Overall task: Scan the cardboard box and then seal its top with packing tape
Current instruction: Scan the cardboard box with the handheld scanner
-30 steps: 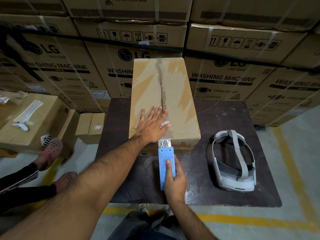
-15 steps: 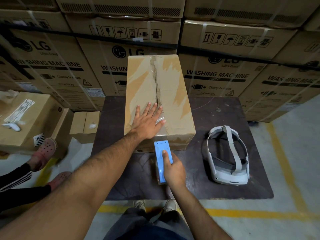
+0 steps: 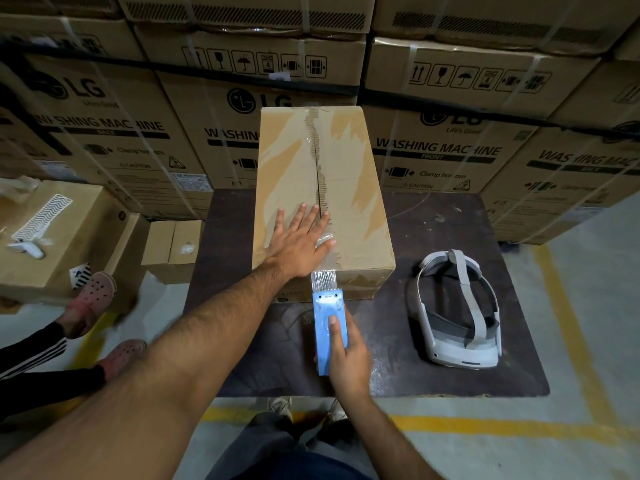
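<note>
A tall brown cardboard box [image 3: 349, 216] stands on a dark board [image 3: 408, 334], its top flaps closed along a centre seam with torn old tape. My left hand [image 3: 299, 242] lies flat on the near part of the box top, fingers spread. My right hand [image 3: 348, 355] grips a blue tape dispenser [image 3: 329, 332] just in front of the box's near edge. A short strip of clear tape [image 3: 325, 280] runs from the dispenser's front up to the box's near top edge.
A white headset [image 3: 459, 313] lies on the board to the right. Stacked washing-machine cartons [image 3: 485, 109] form a wall behind. Smaller boxes [image 3: 173, 249] stand at the left, where another person's feet in pink clogs [image 3: 91, 299] rest on the floor. Yellow floor lines [image 3: 485, 426] run near me.
The dispenser went in against the box's near face half a second ago, then came back toward me, so the clear strip shows again. My left hand stayed flat on the box top.
</note>
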A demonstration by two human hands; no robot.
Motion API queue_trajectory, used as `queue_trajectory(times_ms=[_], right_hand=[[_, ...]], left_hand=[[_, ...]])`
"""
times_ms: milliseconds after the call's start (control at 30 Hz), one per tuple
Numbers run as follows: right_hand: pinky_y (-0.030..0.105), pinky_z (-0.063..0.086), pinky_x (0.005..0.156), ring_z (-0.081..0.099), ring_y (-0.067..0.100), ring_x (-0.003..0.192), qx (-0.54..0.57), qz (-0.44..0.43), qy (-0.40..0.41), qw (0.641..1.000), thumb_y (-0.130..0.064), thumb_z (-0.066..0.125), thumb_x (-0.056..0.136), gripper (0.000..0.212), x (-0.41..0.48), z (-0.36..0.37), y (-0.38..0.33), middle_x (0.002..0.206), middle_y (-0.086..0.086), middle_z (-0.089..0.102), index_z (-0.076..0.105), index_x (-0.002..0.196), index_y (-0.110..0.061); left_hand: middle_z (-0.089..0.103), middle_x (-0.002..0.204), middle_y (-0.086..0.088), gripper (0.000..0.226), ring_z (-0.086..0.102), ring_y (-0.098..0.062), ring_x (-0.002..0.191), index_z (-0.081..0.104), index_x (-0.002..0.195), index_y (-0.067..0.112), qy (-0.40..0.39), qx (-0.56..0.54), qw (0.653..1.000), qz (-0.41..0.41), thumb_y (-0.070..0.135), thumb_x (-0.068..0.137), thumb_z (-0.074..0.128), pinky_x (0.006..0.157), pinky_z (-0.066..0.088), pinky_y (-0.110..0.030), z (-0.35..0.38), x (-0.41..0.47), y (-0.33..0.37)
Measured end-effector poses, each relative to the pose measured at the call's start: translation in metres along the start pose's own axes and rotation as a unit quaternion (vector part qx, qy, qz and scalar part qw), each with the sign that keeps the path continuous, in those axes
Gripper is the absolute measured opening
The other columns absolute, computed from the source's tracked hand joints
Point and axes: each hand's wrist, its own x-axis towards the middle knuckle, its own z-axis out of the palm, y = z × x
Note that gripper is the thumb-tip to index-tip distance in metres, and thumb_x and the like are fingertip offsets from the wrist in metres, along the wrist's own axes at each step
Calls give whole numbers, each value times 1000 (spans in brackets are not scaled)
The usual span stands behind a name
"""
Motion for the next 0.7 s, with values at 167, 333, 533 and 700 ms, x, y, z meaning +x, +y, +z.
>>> queue_trajectory(times_ms=[167,333,533,700], right_hand=[[34,56,104,67,4,122,37,16,-15,999,-57,55,103,46,3,2,11,132,-18,72,61,145,-40],[39,57,107,66,2,124,63,32,-17,997,-59,59,98,53,6,3,17,135,-19,71,62,147,-37],[29,59,95,71,3,113,45,50,-22,998,-57,61,100,45,11,4,14,122,-18,77,67,141,-37],[35,59,80,75,17,90,-4,62,-31,998,-55,59,103,37,33,-2,-3,91,-8,77,78,109,-25]], left_hand=[[-9,179,1,76,-16,-23,164,-5,169,32,0,0,1000,0,71,104,3,127,-17,-62,-1,0,0],[-10,178,1,76,-18,-23,163,-6,169,32,-5,0,1000,0,71,104,3,126,-20,-60,-2,0,0],[-8,179,1,76,-16,-22,164,-4,169,32,-6,-3,1000,-2,71,105,6,127,-18,-61,-3,0,0],[-8,179,1,75,-15,-22,164,-2,170,32,-6,-5,1000,-2,70,105,6,127,-18,-61,-5,1,-1]])
